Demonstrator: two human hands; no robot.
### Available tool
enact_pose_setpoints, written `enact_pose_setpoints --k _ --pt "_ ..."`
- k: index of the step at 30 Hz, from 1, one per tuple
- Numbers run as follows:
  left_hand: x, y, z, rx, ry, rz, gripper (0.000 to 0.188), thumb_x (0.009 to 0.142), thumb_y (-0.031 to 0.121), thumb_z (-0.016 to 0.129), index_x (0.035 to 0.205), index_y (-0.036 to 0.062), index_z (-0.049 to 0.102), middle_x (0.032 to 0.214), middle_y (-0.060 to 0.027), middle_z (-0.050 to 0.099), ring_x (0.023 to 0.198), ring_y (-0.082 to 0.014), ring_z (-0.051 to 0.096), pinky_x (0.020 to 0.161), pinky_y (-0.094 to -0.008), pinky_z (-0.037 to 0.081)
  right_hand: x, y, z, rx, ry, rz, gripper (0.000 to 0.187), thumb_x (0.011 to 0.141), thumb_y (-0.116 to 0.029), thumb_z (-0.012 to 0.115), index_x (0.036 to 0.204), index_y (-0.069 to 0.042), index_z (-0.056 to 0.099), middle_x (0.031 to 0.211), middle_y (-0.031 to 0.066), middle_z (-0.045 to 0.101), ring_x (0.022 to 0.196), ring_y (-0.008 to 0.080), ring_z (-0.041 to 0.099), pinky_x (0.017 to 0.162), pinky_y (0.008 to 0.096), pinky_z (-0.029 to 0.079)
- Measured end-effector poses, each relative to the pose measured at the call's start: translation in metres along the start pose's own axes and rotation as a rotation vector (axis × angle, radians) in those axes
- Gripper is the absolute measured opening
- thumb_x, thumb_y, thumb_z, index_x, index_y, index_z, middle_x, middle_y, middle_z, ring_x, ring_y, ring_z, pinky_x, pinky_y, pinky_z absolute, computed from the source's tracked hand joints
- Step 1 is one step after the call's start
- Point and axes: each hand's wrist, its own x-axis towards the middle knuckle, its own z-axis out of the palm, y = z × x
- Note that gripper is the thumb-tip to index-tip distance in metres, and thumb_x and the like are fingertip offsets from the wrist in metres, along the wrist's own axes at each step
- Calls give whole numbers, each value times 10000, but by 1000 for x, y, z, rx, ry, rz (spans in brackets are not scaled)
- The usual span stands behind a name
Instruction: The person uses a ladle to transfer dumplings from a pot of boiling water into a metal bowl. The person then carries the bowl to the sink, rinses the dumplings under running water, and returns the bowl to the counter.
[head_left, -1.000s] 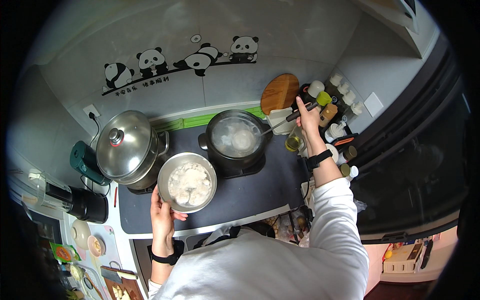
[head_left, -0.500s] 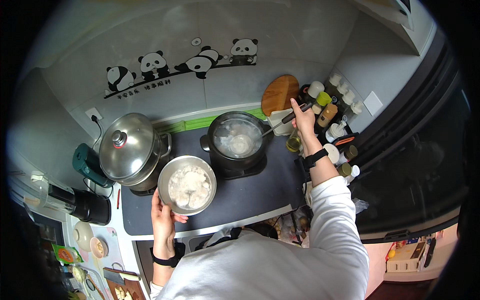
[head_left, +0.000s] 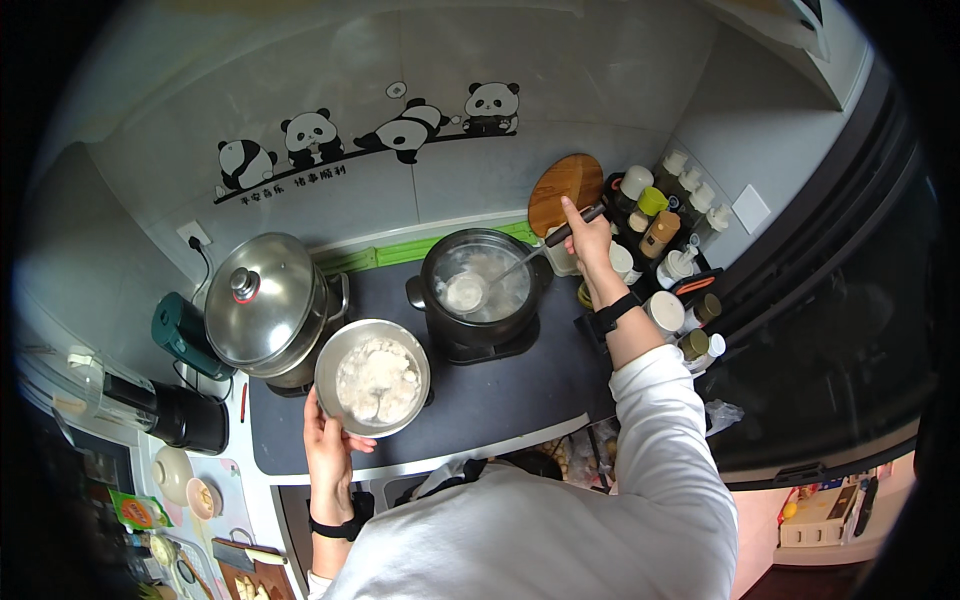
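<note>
My left hand grips the near left rim of a metal bowl, which holds a lumpy white mass in a little liquid. The bowl is held just in front of a large lidded steel pot. In my right hand is the dark handle of a ladle. Its round head lies in the left part of a black cooking pot, filled with cloudy, steaming liquid and pale pieces. The black pot stands on a burner, to the right of and beyond the bowl.
The lidded steel pot stands on the left burner. Bottles and jars crowd the right corner beside a round wooden board. A green kettle-like appliance is at left. Lower left, a cleaver rests on a cutting board.
The ladle head has shifted left inside the black pot, with my right hand moving slightly left too. My left hand still holds the bowl in nearly the same place.
</note>
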Motion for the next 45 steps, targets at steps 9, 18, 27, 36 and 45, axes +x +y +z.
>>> enact_pose_setpoints --k 9,18,27,36,45 --pt "1 0 1 10 7 7 529 926 0 296 1445 -6 195 1102 -264 584 531 -236 652 427 -274 573 0 17 24 133 -68 -19 459 809 -385 762 659 -60 475 495 32 508 334 116 475 306 256 360" --pt "3 -3 1 5 18 7 523 935 4 301 1446 -6 193 1094 -262 588 525 -241 650 427 -279 574 3 11 14 241 -18 -36 437 826 -358 750 668 -54 479 526 63 544 332 116 464 304 257 357" --pt "18 -11 7 -21 -41 -30 518 939 13 330 1441 8 202 1050 -253 606 519 -239 648 423 -281 570 7 -8 -28 284 46 -64 420 857 -334 724 666 -92 439 505 21 480 325 101 437 296 237 338" --pt "37 -15 29 -7 -134 -91 569 901 -21 310 1451 32 177 1098 -273 571 530 -266 653 439 -295 581 7 -27 -64 315 63 -94 377 873 -338 705 701 -64 510 591 59 573 338 85 423 302 217 333" --pt "52 -24 50 -27 -232 -95 576 917 -36 304 1465 33 142 1171 -263 541 563 -282 663 442 -306 583 -27 -66 -69 363 -58 -75 340 902 -307 673 724 -79 495 612 81 601 346 77 431 298 210 318"
